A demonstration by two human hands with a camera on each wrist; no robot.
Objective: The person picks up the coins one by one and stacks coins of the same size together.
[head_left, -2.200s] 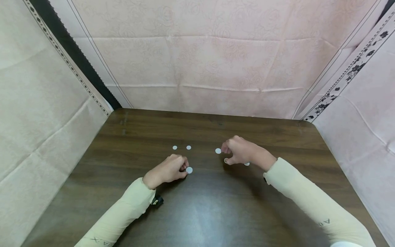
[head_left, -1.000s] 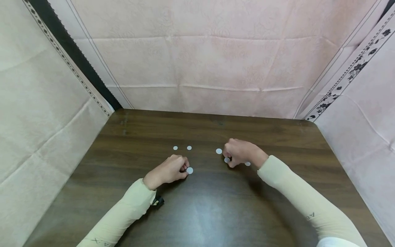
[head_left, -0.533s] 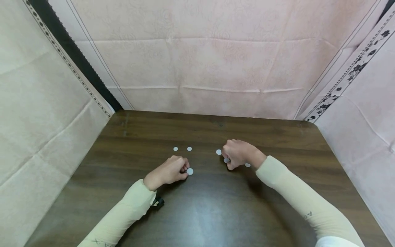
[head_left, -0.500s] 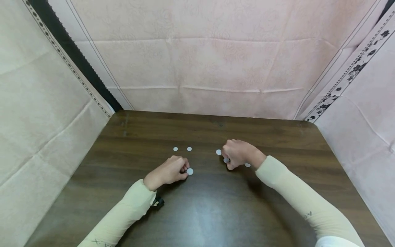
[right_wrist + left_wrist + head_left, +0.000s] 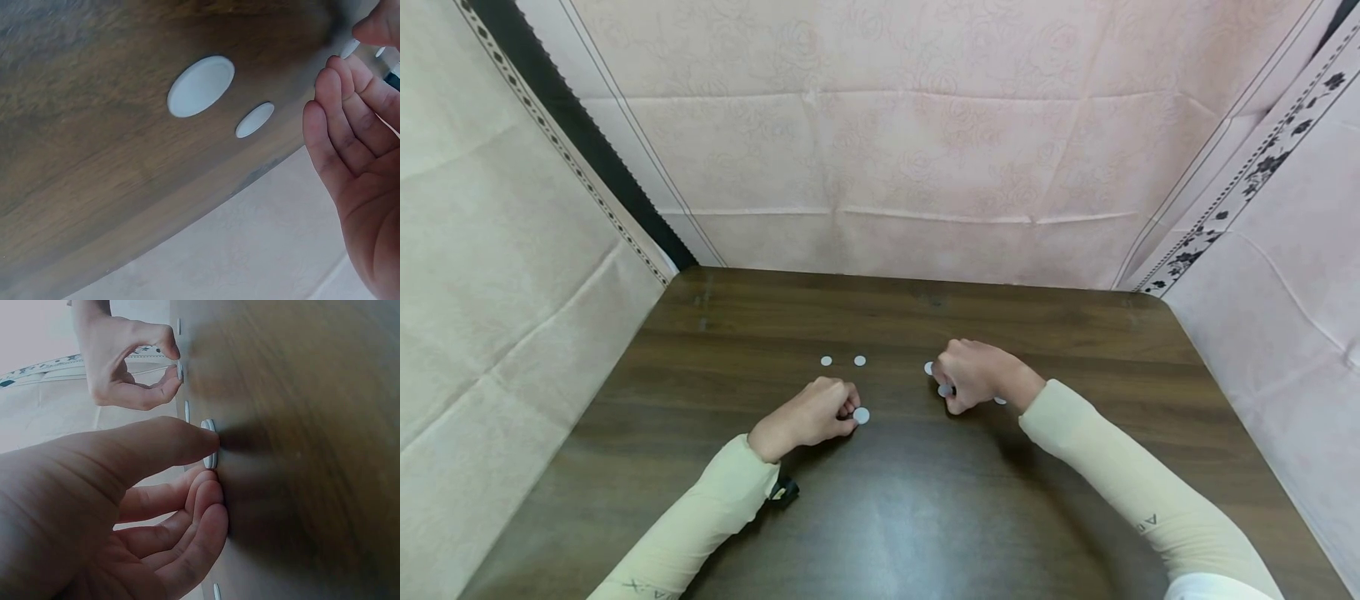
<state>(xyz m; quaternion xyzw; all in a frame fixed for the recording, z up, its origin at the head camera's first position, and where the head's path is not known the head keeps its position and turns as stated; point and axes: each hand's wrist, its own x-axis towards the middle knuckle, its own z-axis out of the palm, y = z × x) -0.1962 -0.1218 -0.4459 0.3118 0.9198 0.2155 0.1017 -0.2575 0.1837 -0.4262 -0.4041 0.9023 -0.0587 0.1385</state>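
Note:
Small flat white discs lie on a dark brown wooden table. My left hand (image 5: 812, 410) pinches one disc (image 5: 862, 415) between thumb and fingers at the tabletop. In the left wrist view this disc (image 5: 209, 447) shows a line along its edge, so it may be two layers. My right hand (image 5: 973, 372) pinches another disc (image 5: 944, 390) by its edges. Just beyond the right fingers lies a further disc (image 5: 928, 368), partly covered. Another disc (image 5: 1000, 401) peeks out below the right wrist.
Two more white discs, one at the far left (image 5: 827, 361) and one beside it (image 5: 860, 361), lie behind my left hand. The wooden table (image 5: 880, 517) ends at a back edge against a pale patterned cloth (image 5: 880, 167). Cloths also hang at both sides.
The right hand's thumb and fingers, apart around the disc earlier, have closed on it. Then the hand slid slightly left with it, toward the disc beyond. The left hand stays in place.

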